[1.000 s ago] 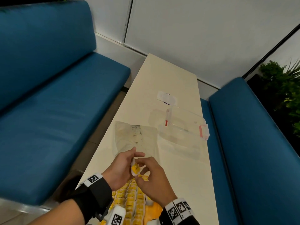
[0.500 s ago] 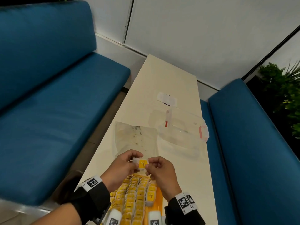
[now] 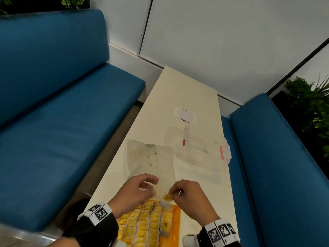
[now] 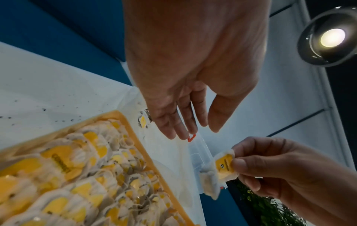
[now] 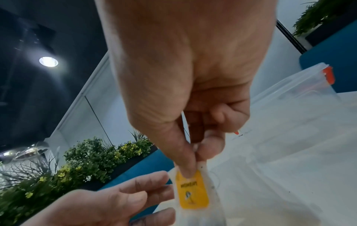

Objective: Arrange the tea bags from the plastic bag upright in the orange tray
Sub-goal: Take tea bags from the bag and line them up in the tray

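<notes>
Above the far end of the orange tray (image 3: 176, 216), the right hand (image 3: 191, 198) pinches one tea bag (image 4: 222, 169) by its yellow tag; the left hand (image 3: 137, 191) hangs loosely spread, holding nothing. Dangling like that, the bag could topple neighbours or land flat.

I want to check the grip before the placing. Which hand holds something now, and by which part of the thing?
The right hand pinches one tea bag by its yellow tag, thumb against fingertip; the pouch hangs below. The left hand holds nothing.

Print on the yellow tea bag tag (image 5: 192, 191) is too blurred to read.
</notes>
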The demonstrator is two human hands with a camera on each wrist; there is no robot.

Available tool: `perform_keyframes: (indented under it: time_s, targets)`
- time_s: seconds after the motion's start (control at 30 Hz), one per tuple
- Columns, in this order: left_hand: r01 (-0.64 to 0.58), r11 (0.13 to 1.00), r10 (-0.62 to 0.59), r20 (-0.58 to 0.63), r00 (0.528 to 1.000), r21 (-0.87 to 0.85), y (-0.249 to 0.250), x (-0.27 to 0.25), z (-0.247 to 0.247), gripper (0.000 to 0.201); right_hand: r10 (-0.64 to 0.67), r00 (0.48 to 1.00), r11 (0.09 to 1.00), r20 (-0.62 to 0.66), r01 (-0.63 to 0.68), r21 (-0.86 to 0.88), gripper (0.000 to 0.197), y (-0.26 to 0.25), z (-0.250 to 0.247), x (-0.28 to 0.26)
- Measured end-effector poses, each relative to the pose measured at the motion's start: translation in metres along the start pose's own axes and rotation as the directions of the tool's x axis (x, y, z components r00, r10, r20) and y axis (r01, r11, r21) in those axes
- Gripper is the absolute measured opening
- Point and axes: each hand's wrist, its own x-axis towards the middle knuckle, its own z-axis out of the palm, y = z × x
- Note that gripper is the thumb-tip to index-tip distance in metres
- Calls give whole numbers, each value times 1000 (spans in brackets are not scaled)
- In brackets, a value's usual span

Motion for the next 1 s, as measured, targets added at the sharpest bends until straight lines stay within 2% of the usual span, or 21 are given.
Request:
perform_keyframes:
  time_s: [0.1,0.17,0.27,0.3,0.47,0.63,0.73,0.83,0.93,1.0]
  targets:
    - [-65,984,47,113,993,167,0,1,5,40,-30,999,999,23,29,38,17,-6,1,-2]
    - [-111,965,74,158,985,238,0,1,12,35,-43,999,995,12,42,92,18,-9,3,-4]
    - [-134,957,117,82,990,257,2,0,20,5,-46,999,990,-17,48,131,12,-9,5,-5]
    - [-138,957,126,61,990,256,1,-1,21,2,-40,999,989,-26,43,141,10,-9,5,-5]
    - [-126,961,111,76,991,244,-3,-3,26,6,-4,1000,988,-30,9,157,4,-7,7,-12]
    - [-122,902,93,90,992,414,-19,-6,21,14,36,999,996,11,-37,86,16,5,12,-21]
    - [-103,864,85,60,995,493,-30,-7,14,6,52,995,999,79,-51,-13,20,17,21,-30]
    - [-123,832,113,52,992,540,-43,-8,8,7,50,976,995,212,-30,-96,20,27,31,-38]
    - [-160,799,155,58,986,580,-53,-9,6,14,50,939,991,341,-4,-134,22,30,35,-44]
    - [-185,779,193,52,980,599,-57,-9,5,17,62,894,991,443,-2,-136,22,31,36,-44]
